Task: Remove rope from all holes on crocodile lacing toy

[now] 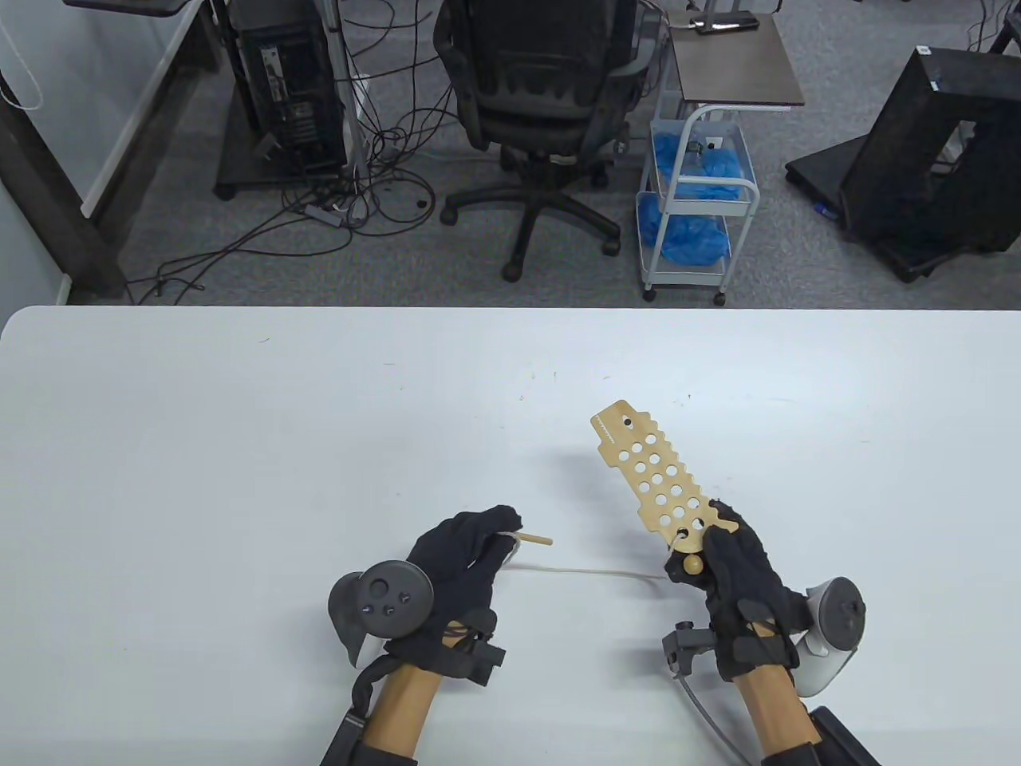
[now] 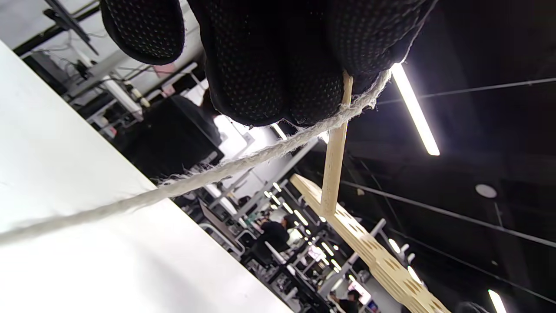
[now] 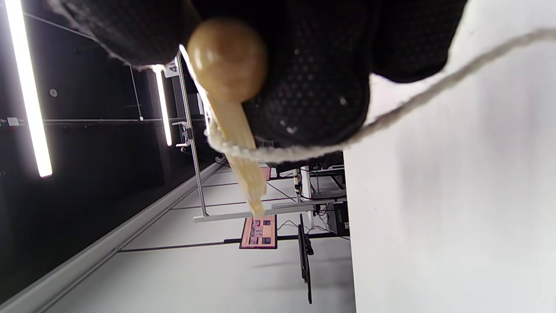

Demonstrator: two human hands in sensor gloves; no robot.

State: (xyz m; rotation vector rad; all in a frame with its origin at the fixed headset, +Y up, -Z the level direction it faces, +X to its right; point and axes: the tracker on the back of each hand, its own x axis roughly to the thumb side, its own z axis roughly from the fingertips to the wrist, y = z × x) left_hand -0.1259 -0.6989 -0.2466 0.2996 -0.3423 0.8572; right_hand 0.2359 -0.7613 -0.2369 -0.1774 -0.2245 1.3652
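The crocodile lacing toy [image 1: 656, 481] is a flat, pale wooden board with rows of round holes and notched edges, lifted off the white bench [image 1: 239, 447] near its front edge, right of centre, and pointing away toward the far edge. The right hand [image 1: 738, 582], in a black dotted-knit glove, grasps the toy's near end with curled fingers. A round, glossy wooden bead [image 1: 693, 565] sits just below that end against the glove; in the right wrist view it fills the top of the frame.

The rope [image 1: 582, 571] is a thin, off-white, fuzzy twisted cord. It runs from a hole at the toy's near end leftward, above the bench, to the left hand [image 1: 463, 554]. The left hand's fingers are clenched around the rope and a slim, straight wooden stick [image 1: 533, 539] at its end; the stick's tip pokes out to the right of the glove. From the left wrist view, the cord crosses over the stick right under the fingertips [image 2: 269, 87].

No writing on the toy can be read.
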